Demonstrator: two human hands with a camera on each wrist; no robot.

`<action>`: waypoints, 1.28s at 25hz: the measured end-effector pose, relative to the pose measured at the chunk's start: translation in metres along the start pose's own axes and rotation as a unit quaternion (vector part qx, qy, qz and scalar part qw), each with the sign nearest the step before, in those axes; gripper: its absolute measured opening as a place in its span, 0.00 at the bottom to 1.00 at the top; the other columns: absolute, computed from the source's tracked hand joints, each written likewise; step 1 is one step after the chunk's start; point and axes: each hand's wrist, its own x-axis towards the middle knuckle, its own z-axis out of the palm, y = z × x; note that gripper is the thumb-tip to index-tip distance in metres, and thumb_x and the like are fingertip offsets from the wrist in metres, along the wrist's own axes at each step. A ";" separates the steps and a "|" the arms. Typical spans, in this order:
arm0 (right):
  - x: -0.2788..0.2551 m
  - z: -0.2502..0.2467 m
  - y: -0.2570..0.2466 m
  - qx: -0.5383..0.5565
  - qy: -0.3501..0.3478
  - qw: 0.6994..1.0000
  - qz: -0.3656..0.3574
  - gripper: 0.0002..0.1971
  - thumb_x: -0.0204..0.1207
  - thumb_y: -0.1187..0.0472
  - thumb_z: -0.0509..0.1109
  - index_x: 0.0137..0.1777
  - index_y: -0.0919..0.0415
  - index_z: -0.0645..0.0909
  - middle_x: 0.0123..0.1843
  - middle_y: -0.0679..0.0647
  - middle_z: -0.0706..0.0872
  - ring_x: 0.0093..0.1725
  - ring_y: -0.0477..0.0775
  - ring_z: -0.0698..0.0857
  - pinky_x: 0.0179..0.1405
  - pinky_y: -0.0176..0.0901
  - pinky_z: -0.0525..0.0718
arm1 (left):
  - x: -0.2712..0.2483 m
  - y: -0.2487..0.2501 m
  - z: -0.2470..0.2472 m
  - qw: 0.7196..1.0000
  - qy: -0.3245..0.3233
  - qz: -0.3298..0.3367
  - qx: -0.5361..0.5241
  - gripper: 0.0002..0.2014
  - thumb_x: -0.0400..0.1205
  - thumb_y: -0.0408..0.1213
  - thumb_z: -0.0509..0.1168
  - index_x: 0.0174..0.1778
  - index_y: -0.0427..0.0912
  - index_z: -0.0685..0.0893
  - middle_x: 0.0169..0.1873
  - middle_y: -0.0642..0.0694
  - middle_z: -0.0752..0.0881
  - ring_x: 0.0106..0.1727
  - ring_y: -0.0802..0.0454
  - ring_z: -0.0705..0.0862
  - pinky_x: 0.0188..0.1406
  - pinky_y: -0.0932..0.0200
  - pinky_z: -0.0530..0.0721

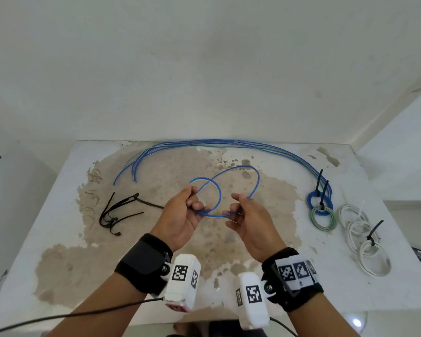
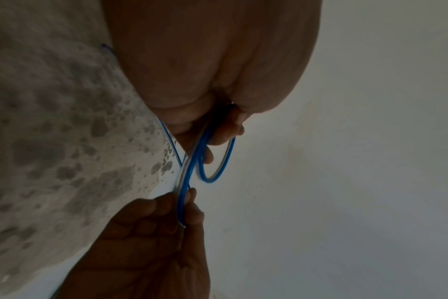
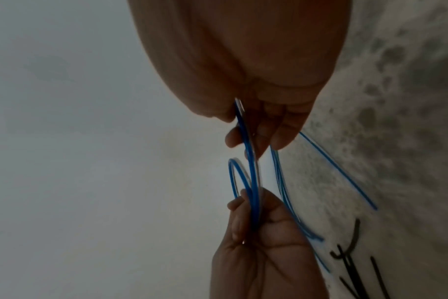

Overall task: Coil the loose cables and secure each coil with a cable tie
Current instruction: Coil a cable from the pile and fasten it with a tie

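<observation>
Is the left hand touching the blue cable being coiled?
Touching. The head view shows the left hand pinching the blue cable loop.

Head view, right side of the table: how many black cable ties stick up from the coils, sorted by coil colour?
Ties at the blue coil and green coil: 2
Tie at the white coils: 1
Total: 3

Bare forearms; black wrist straps (image 1: 144, 262); white camera housings (image 1: 183, 282) with black-white square markers; black cables (image 1: 66, 317) trailing from housings.
</observation>
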 end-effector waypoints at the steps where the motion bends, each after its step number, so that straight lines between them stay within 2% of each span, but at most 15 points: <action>1: 0.002 -0.004 -0.003 -0.051 -0.012 0.999 -0.004 0.14 0.92 0.56 0.57 0.66 0.61 0.81 0.35 0.50 0.82 0.40 0.52 0.86 0.35 0.43 0.82 | 0.001 0.000 0.003 1.000 -0.009 -0.011 0.005 0.15 0.93 0.43 0.52 0.43 0.42 0.76 0.21 0.53 0.65 0.23 0.58 0.68 0.39 0.58 0.85; 4: 0.008 -0.018 -0.021 -0.162 -0.058 0.985 -0.027 0.13 0.92 0.56 0.59 0.66 0.56 0.84 0.44 0.52 0.79 0.41 0.51 0.88 0.35 0.43 0.82 | 0.002 -0.003 0.016 0.998 -0.028 -0.030 0.055 0.15 0.93 0.43 0.52 0.44 0.42 0.77 0.23 0.54 0.63 0.21 0.59 0.62 0.32 0.60 0.78; 8: 0.013 -0.040 -0.046 -0.254 -0.118 0.959 -0.049 0.14 0.91 0.56 0.59 0.67 0.53 0.85 0.50 0.51 0.85 0.44 0.49 0.89 0.37 0.42 0.83 | 0.006 -0.011 0.039 0.980 -0.040 -0.030 0.194 0.14 0.93 0.43 0.52 0.46 0.41 0.76 0.25 0.53 0.62 0.23 0.57 0.60 0.31 0.59 0.74; 13: 0.014 -0.067 -0.072 -0.297 -0.177 0.936 -0.070 0.14 0.91 0.55 0.60 0.66 0.53 0.86 0.46 0.47 0.89 0.43 0.48 0.90 0.35 0.40 0.80 | 0.009 -0.017 0.068 0.966 -0.055 -0.021 0.253 0.14 0.93 0.43 0.52 0.43 0.44 0.73 0.26 0.52 0.62 0.24 0.57 0.60 0.36 0.57 0.74; 17: 0.020 -0.078 -0.083 -0.341 -0.226 0.910 -0.062 0.14 0.92 0.55 0.58 0.68 0.50 0.83 0.46 0.45 0.91 0.44 0.42 0.89 0.42 0.41 0.81 | 0.009 -0.021 0.081 0.943 -0.068 -0.041 0.323 0.14 0.93 0.43 0.52 0.42 0.45 0.74 0.26 0.52 0.60 0.25 0.56 0.58 0.35 0.57 0.73; 19: 0.022 -0.081 -0.087 -0.355 -0.259 0.897 -0.052 0.13 0.92 0.55 0.56 0.69 0.49 0.80 0.50 0.48 0.94 0.51 0.45 0.91 0.48 0.43 0.82 | 0.008 -0.021 0.085 0.935 -0.064 -0.040 0.346 0.14 0.92 0.43 0.53 0.42 0.45 0.73 0.26 0.52 0.60 0.25 0.56 0.58 0.33 0.58 0.72; 22: 0.026 -0.083 -0.094 -0.383 -0.320 0.866 -0.004 0.10 0.93 0.57 0.55 0.62 0.56 0.78 0.53 0.51 0.94 0.55 0.49 0.92 0.50 0.44 0.81 | 0.008 -0.018 0.090 0.926 -0.053 -0.052 0.371 0.14 0.91 0.43 0.54 0.40 0.45 0.73 0.26 0.53 0.60 0.24 0.56 0.58 0.30 0.58 0.71; 24: 0.031 -0.081 -0.097 -0.395 -0.322 0.860 0.011 0.11 0.93 0.56 0.55 0.60 0.58 0.78 0.51 0.51 0.94 0.55 0.50 0.91 0.53 0.47 0.81 | 0.009 -0.019 0.091 0.919 -0.053 -0.064 0.385 0.13 0.91 0.44 0.54 0.40 0.45 0.72 0.26 0.53 0.60 0.24 0.56 0.58 0.30 0.58 0.69; 26: 0.036 -0.078 -0.096 -0.402 -0.292 0.868 -0.015 0.14 0.93 0.51 0.54 0.58 0.57 0.79 0.44 0.49 0.93 0.54 0.58 0.90 0.55 0.50 0.82 | 0.012 -0.020 0.093 0.917 -0.052 -0.071 0.389 0.13 0.90 0.45 0.54 0.41 0.45 0.73 0.26 0.53 0.60 0.25 0.55 0.58 0.31 0.57 0.68; 28: 0.039 -0.076 -0.094 -0.433 -0.277 0.856 -0.049 0.15 0.92 0.49 0.53 0.52 0.54 0.78 0.37 0.47 0.90 0.49 0.59 0.89 0.53 0.49 0.82 | 0.016 -0.022 0.097 0.926 -0.043 -0.083 0.366 0.17 0.90 0.52 0.54 0.41 0.45 0.73 0.25 0.53 0.59 0.24 0.55 0.58 0.30 0.57 0.67; 31: 0.041 -0.074 -0.092 -0.474 -0.295 0.827 -0.069 0.14 0.92 0.47 0.55 0.47 0.49 0.75 0.36 0.47 0.89 0.40 0.45 0.86 0.50 0.42 0.80 | 0.020 -0.022 0.105 0.928 -0.014 -0.086 0.364 0.30 0.82 0.73 0.51 0.35 0.46 0.73 0.25 0.51 0.58 0.25 0.53 0.56 0.29 0.56 0.64; 32: 0.042 -0.075 -0.094 -0.485 -0.304 0.817 -0.069 0.13 0.92 0.47 0.55 0.47 0.48 0.76 0.37 0.48 0.89 0.39 0.43 0.85 0.49 0.41 0.80 | 0.022 -0.023 0.107 0.923 -0.003 -0.084 0.376 0.33 0.79 0.76 0.51 0.33 0.47 0.72 0.24 0.51 0.58 0.25 0.53 0.56 0.29 0.56 0.64</action>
